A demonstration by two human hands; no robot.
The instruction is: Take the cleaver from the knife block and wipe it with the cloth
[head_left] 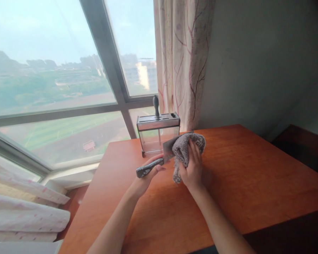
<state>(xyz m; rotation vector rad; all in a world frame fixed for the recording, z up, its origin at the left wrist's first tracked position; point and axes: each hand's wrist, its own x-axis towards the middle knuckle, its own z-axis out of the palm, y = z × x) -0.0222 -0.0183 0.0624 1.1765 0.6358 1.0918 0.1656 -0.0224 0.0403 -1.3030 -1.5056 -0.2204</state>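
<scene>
My left hand [145,178] is closed on the dark handle of a cleaver [168,150], held above the table with its broad blade pointing away to the right. Over the blade lies a grey-brown towel [184,146], bunched up and pressed there by my right hand [194,165]. Most of the blade is hidden under the cloth; only the part by the handle and a strip of the top edge show. Just behind the cleaver stands a clear-sided knife block [158,121] with a metal top, and one dark-handled tool [156,106] sticks up out of it.
The wooden table [241,169] reaches toward a dark wall on the right. Beyond its left and far edges is a large window [55,81] with grey frames. A patterned curtain [185,63] hangs behind the knife block, and another curtain [29,215] is at lower left.
</scene>
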